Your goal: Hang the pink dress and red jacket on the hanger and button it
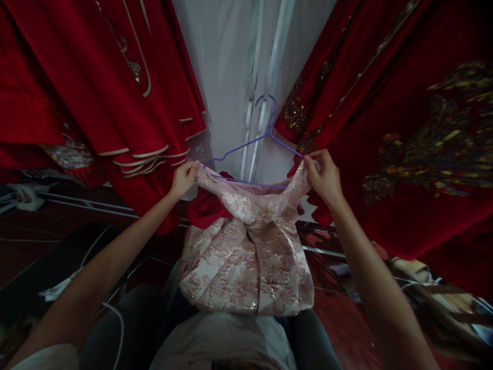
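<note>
A pale pink and gold brocade dress [246,262] hangs from a purple wire hanger [246,145] in front of me, its lower part over my lap. My left hand [185,179] pinches the dress's left shoulder at the hanger's end. Opposite it, my right hand [324,174] grips the right shoulder beside the other hanger arm. The hanger's hook points up and touches nothing that I can make out. Red cloth [208,208] shows behind the dress's left side.
Red embroidered garments hang on the left [154,103] and on the right [385,133]. Between them stands a pale wall [219,67] with metal strips. A white cable [120,329] runs at lower left. Assorted items [435,293] lie low on the right.
</note>
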### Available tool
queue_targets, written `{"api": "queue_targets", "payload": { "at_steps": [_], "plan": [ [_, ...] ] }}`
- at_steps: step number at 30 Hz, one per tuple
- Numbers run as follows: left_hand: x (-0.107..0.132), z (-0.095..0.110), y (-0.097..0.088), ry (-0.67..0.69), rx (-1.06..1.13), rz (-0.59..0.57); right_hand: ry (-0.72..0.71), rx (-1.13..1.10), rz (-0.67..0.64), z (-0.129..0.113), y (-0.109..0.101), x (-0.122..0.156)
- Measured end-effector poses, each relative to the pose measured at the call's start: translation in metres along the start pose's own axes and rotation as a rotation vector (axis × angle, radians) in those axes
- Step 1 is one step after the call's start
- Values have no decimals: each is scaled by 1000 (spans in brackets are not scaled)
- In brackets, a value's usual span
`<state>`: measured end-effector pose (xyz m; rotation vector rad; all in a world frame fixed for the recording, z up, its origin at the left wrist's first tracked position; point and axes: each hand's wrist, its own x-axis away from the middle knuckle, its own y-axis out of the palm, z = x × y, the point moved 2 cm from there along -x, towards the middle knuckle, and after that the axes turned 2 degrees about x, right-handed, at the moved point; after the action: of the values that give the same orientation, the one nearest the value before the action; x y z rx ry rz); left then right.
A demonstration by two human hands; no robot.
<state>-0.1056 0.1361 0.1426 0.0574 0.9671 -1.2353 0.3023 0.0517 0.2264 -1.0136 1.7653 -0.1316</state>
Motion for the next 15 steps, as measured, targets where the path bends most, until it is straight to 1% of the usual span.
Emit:
{"api": "queue_targets", "payload": {
  "at_steps": [2, 4, 6, 7, 8, 9, 10, 11, 14, 15],
  "plan": [
    [-14, 21, 9, 59, 9, -20, 8, -35, -24, 2, 2, 0],
    [-26, 49, 19, 103, 22, -57, 11, -58, -36, 5, 4, -1],
    [-33, 76, 28, 170, 6, -96, 6, -66, -21, 9, 4, -3],
    [-35, 85, 31, 185, 3, -111, -1, -68, -10, 11, 4, -3],
    [-37, 89, 32, 184, 15, -132, -7, -70, -5, 13, 4, -4],
    [-38, 89, 32, 160, 41, -136, -11, -72, -3, 14, 4, -5],
    [-38, 83, 31, 115, 85, -127, -12, -76, -8, 15, 5, -5],
    [-39, 73, 29, 55, 140, -102, -10, -80, -16, 16, 6, -5],
    [-36, 25, 22, -150, 294, 9, 5, -95, -28, 16, 10, -4],
    [-32, 9, 22, -200, 305, -2, 11, -101, -28, 15, 11, -4]
  ]
}}
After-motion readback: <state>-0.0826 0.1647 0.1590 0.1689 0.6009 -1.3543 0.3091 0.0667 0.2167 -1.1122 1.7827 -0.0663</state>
